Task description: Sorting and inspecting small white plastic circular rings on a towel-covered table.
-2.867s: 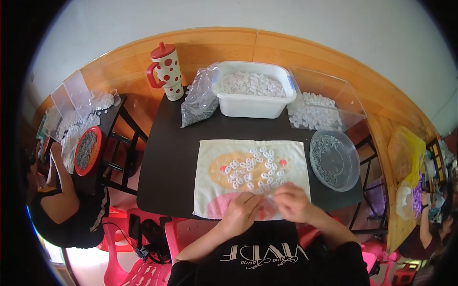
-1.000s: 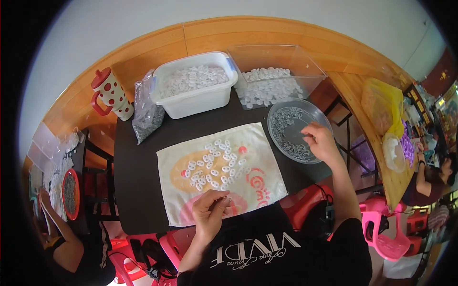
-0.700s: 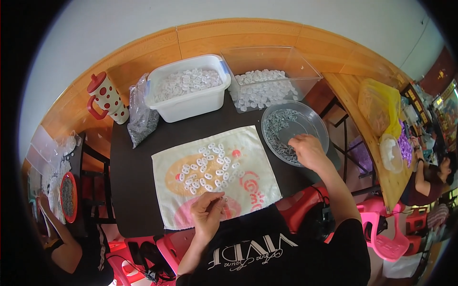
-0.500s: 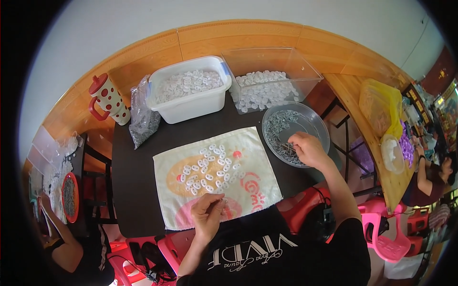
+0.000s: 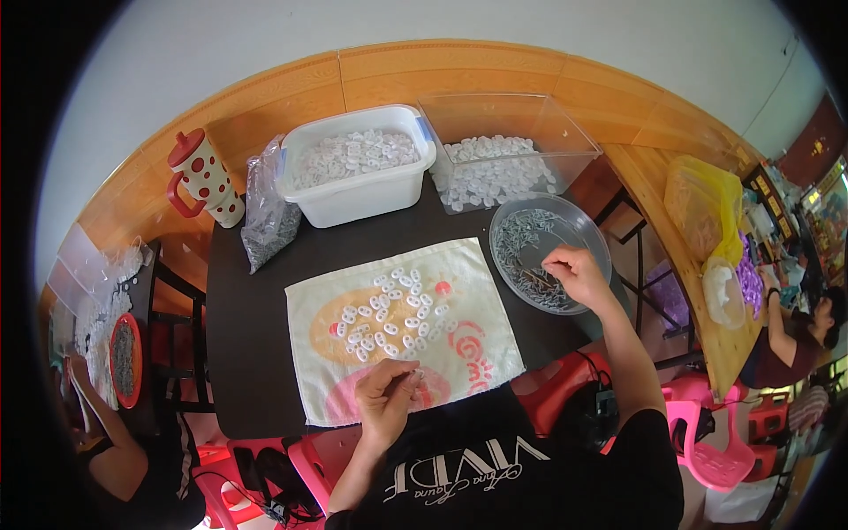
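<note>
My right hand is over a round clear plastic tray on the right side of the table, its thumb and fingers pinched together. Many small grey metal screws lie in that tray, just left of my fingertips. What the pinch holds, if anything, is too small to tell. My left hand is closed in a pinch above the front edge of a cream printed towel; anything between its fingertips cannot be made out. Beyond it, several small white oval two-holed plastic pieces lie scattered on the towel.
A white tub and a clear box, both holding white plastic pieces, stand at the back. Left of them are a bag of metal parts and a dotted tumbler. People sit at both sides; a wooden table adjoins right.
My right hand has shifted slightly within the tray, its fingertips raised a little off the screws. My left hand holds almost the same pose. The whole view has shifted slightly.
</note>
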Demonstrator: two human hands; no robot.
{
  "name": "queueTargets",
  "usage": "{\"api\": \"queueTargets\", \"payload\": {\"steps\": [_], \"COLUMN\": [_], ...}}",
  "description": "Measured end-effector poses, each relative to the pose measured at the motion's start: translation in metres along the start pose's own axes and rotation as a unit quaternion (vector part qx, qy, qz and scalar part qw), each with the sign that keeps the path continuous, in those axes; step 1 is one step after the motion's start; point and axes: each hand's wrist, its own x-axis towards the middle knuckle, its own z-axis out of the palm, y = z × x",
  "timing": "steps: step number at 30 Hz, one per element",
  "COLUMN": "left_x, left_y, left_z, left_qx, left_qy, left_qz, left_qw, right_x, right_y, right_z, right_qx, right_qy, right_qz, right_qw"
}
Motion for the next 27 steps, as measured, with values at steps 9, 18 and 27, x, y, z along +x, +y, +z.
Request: {"api": "queueTargets", "payload": {"steps": [9, 18, 27], "left_x": [0.000, -0.001, -0.003], "left_y": [0.003, 0.004, 0.004], "left_z": [-0.002, -0.002, 0.001], "left_qx": [0.010, -0.064, -0.125], "left_qy": [-0.010, -0.016, 0.012], "left_qz": [-0.035, -0.043, -0.042], "left_qw": [0.999, 0.997, 0.991], "right_x": [-0.011, -0.028, -0.032], "right_y": [-0.084, -0.119, -0.154], "right_z": [0.028, 0.102, 0.149], "right_qx": [0.129, -0.093, 0.269], "right_qy": [-0.056, -0.176, -0.091], "right_qz": [-0.077, -0.193, -0.059], "right_qw": [0.987, 0.961, 0.957]}}
